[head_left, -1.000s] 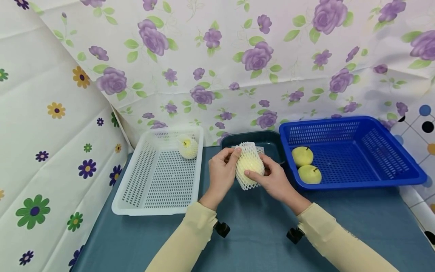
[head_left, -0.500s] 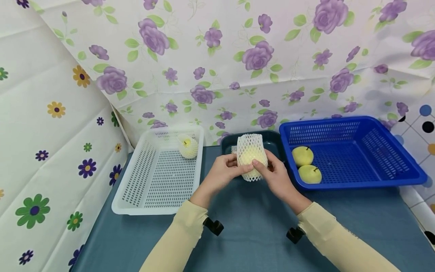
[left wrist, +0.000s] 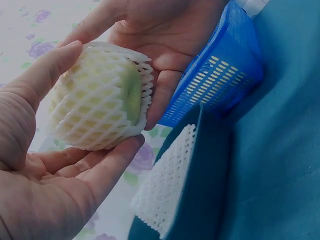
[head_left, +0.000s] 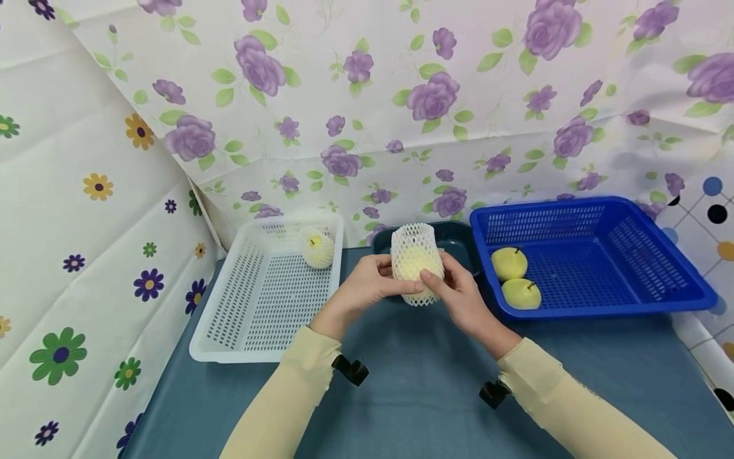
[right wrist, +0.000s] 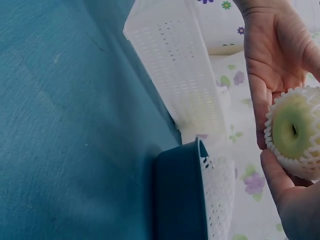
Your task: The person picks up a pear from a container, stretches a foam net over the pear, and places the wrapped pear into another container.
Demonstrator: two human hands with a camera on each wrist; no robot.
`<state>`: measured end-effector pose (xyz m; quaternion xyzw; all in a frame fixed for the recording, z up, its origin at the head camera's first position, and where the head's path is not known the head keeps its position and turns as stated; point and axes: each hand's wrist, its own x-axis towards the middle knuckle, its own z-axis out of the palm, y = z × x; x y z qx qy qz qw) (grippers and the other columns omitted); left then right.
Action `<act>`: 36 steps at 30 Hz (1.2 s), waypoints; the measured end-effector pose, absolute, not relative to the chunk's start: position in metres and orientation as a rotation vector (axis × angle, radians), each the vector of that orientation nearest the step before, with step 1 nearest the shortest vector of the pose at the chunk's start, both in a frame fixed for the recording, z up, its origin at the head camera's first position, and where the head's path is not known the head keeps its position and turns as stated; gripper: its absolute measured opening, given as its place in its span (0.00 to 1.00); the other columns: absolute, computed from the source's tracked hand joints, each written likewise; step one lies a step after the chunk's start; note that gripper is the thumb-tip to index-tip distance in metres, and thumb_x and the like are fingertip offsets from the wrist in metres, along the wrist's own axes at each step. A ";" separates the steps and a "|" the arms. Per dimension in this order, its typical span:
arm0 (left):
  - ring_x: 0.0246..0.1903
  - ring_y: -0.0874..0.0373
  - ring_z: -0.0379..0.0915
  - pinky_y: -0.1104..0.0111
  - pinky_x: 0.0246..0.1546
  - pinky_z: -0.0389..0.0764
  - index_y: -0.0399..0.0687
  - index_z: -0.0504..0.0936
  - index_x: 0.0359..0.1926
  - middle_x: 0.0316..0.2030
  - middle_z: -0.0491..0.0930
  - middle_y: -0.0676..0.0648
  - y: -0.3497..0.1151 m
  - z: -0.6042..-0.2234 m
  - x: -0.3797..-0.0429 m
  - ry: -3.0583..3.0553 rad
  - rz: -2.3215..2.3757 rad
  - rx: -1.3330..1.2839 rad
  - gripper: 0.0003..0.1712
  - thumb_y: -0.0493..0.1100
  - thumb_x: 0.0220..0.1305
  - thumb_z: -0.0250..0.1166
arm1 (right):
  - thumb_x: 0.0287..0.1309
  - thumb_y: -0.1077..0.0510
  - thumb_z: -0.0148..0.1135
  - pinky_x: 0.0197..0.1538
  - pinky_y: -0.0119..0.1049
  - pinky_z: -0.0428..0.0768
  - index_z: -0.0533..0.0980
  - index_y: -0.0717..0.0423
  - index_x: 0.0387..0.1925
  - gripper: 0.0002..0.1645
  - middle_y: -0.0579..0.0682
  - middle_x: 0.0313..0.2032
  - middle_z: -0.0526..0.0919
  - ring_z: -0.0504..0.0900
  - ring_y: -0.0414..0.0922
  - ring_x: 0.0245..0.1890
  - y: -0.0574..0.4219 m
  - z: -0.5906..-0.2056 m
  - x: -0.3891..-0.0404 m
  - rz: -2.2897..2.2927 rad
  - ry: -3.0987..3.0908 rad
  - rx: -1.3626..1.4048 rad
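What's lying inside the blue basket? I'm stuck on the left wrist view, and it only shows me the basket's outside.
Observer: The head view shows two bare pears against the left side of the blue basket.
Operator: And what's standing on the person's left, outside my picture?
Observer: A white basket, with one netted pear in its far right corner.
Operator: I catch the bare end of the held pear only at a slant. What's at its centre?
Observer: The right wrist view faces it: there's a small dark mark, though I can't tell whether it's a stem.
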<state>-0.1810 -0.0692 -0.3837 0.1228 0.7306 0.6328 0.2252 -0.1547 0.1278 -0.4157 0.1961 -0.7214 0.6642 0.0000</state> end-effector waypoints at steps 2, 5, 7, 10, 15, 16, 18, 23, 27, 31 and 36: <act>0.45 0.53 0.79 0.61 0.45 0.81 0.55 0.79 0.50 0.45 0.82 0.48 -0.071 -0.381 -0.182 2.021 1.737 0.350 0.32 0.55 0.42 0.77 | 0.68 0.57 0.49 0.45 0.34 0.82 0.59 0.41 0.67 0.28 0.53 0.53 0.73 0.78 0.45 0.46 0.125 -0.415 -0.156 2.091 -2.262 0.625; 0.45 0.52 0.79 0.59 0.44 0.81 0.55 0.79 0.49 0.45 0.82 0.47 -0.075 -0.376 -0.183 2.039 1.720 0.353 0.31 0.55 0.41 0.77 | 0.68 0.56 0.50 0.46 0.33 0.81 0.58 0.40 0.68 0.29 0.53 0.54 0.72 0.77 0.45 0.47 0.120 -0.413 -0.157 2.097 -2.261 0.637; 0.44 0.51 0.78 0.59 0.44 0.81 0.54 0.79 0.49 0.44 0.81 0.47 -0.078 -0.374 -0.184 2.049 1.706 0.335 0.31 0.54 0.42 0.77 | 0.68 0.55 0.50 0.47 0.34 0.81 0.58 0.39 0.68 0.29 0.52 0.56 0.71 0.77 0.45 0.49 0.117 -0.411 -0.158 2.105 -2.263 0.645; 0.43 0.51 0.78 0.59 0.44 0.80 0.54 0.79 0.48 0.44 0.81 0.47 -0.083 -0.371 -0.186 2.061 1.680 0.320 0.29 0.52 0.43 0.77 | 0.68 0.52 0.50 0.48 0.35 0.81 0.57 0.36 0.68 0.30 0.51 0.58 0.70 0.76 0.46 0.52 0.112 -0.408 -0.159 2.109 -2.277 0.648; 0.42 0.51 0.77 0.61 0.42 0.80 0.52 0.79 0.47 0.44 0.81 0.46 -0.093 -0.370 -0.189 2.098 1.669 0.346 0.29 0.53 0.43 0.76 | 0.68 0.51 0.50 0.49 0.38 0.80 0.55 0.33 0.69 0.31 0.49 0.61 0.68 0.74 0.47 0.55 0.102 -0.405 -0.162 2.141 -2.289 0.649; 0.42 0.51 0.76 0.60 0.43 0.79 0.52 0.79 0.48 0.44 0.80 0.46 -0.096 -0.371 -0.190 2.100 1.679 0.354 0.30 0.53 0.43 0.76 | 0.68 0.51 0.50 0.49 0.39 0.80 0.56 0.33 0.69 0.31 0.49 0.61 0.68 0.74 0.47 0.55 0.100 -0.404 -0.162 2.144 -2.283 0.657; 0.43 0.51 0.76 0.61 0.43 0.79 0.54 0.78 0.50 0.45 0.80 0.46 -0.101 -0.370 -0.190 2.116 1.691 0.353 0.31 0.54 0.43 0.76 | 0.67 0.51 0.52 0.49 0.39 0.80 0.57 0.33 0.68 0.31 0.48 0.60 0.69 0.74 0.47 0.54 0.095 -0.403 -0.164 2.152 -2.272 0.665; 0.43 0.51 0.77 0.62 0.41 0.80 0.56 0.77 0.51 0.46 0.80 0.47 -0.114 -0.367 -0.189 2.177 1.698 0.330 0.33 0.56 0.41 0.77 | 0.64 0.49 0.56 0.48 0.39 0.80 0.59 0.32 0.67 0.32 0.45 0.58 0.72 0.74 0.46 0.54 0.082 -0.400 -0.169 2.145 -2.253 0.671; 0.44 0.52 0.77 0.61 0.41 0.80 0.56 0.77 0.51 0.46 0.80 0.47 -0.124 -0.363 -0.190 2.220 1.709 0.306 0.34 0.56 0.41 0.77 | 0.62 0.48 0.57 0.50 0.41 0.80 0.61 0.34 0.66 0.32 0.44 0.58 0.73 0.73 0.45 0.55 0.075 -0.400 -0.172 2.140 -2.247 0.651; 0.43 0.52 0.77 0.62 0.41 0.80 0.54 0.76 0.52 0.46 0.79 0.47 -0.135 -0.360 -0.192 2.270 1.721 0.287 0.35 0.55 0.41 0.77 | 0.63 0.49 0.56 0.53 0.41 0.79 0.61 0.36 0.66 0.31 0.43 0.61 0.70 0.73 0.44 0.59 0.070 -0.397 -0.171 2.129 -2.260 0.637; 0.44 0.52 0.77 0.62 0.44 0.80 0.54 0.74 0.54 0.47 0.79 0.47 -0.157 -0.356 -0.197 2.345 1.752 0.208 0.37 0.56 0.41 0.77 | 0.66 0.54 0.54 0.57 0.45 0.76 0.63 0.49 0.66 0.28 0.54 0.62 0.70 0.72 0.50 0.59 0.063 -0.384 -0.162 2.161 -2.214 0.594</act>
